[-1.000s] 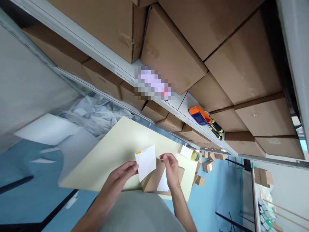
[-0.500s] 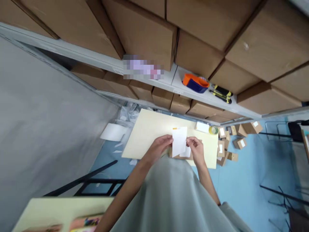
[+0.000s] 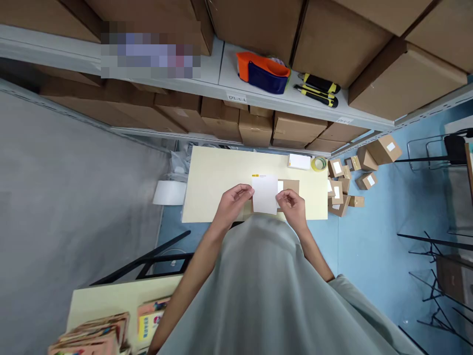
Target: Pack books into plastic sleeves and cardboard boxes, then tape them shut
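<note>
A white paper label [image 3: 264,195] with a yellow strip at its top left is held upright over the cream table [image 3: 218,167]. My left hand [image 3: 233,201] pinches its left edge between thumb and fingers. At the right edge, the closed thumb and fingers of my right hand [image 3: 292,204] grip the same label. Behind and below it lies a flat brown cardboard box [image 3: 291,187], partly hidden by the label and my right hand. A white patch [image 3: 280,186] shows on that box.
A small white box [image 3: 299,161] and a tape roll [image 3: 318,163] lie at the table's far right. Labelled cartons [image 3: 337,192] sit beyond. Overhead, a shelf [image 3: 221,74] carries boxes, an orange-blue tape dispenser [image 3: 264,73] and utility knives [image 3: 318,91]. Books [image 3: 96,335] are stacked lower left.
The whole view has shifted and levelled, bringing the shelf tools closer and more books into sight. Both hands still hold the label, which now faces me more squarely.
</note>
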Demonstrator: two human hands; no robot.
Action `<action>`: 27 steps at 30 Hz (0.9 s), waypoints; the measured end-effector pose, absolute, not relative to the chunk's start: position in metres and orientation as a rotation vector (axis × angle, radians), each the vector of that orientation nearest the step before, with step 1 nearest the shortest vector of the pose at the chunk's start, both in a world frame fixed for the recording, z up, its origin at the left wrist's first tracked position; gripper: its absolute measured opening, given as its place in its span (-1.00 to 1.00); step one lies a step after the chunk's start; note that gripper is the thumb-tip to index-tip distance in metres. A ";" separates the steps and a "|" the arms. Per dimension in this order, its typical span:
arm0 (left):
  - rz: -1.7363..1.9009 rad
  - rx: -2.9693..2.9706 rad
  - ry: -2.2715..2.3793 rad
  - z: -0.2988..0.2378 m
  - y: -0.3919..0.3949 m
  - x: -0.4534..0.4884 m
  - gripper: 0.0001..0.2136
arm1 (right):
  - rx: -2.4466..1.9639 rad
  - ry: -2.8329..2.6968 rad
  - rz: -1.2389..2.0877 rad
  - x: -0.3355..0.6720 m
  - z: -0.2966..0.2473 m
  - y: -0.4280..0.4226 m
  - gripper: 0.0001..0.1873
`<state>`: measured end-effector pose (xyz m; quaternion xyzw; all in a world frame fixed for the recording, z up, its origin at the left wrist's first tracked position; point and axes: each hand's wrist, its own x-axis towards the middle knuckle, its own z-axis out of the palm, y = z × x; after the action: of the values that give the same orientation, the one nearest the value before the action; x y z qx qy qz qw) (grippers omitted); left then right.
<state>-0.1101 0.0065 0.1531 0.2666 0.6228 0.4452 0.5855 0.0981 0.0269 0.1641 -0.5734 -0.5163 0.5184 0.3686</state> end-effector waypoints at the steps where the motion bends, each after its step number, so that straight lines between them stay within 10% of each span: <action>1: 1.019 0.632 1.472 0.148 0.004 -0.108 -0.45 | -1.465 -1.411 1.279 0.099 0.165 0.020 -0.76; 8: 0.813 0.594 1.370 0.124 -0.024 -0.096 -0.35 | -1.273 -1.969 1.198 0.097 0.156 -0.028 -0.75; 17: 0.756 0.638 1.422 0.090 -0.011 -0.080 -0.43 | -1.684 -1.321 1.259 0.133 0.101 -0.011 -0.74; 27: 0.422 0.885 1.794 0.029 0.031 -0.050 -0.79 | -2.102 -1.381 1.208 0.137 0.032 0.028 -0.85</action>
<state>-0.0497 0.0313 0.0289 0.3693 0.7488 0.1761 0.5214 0.1373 0.0277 0.0324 -0.7419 -0.4872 0.4262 0.1747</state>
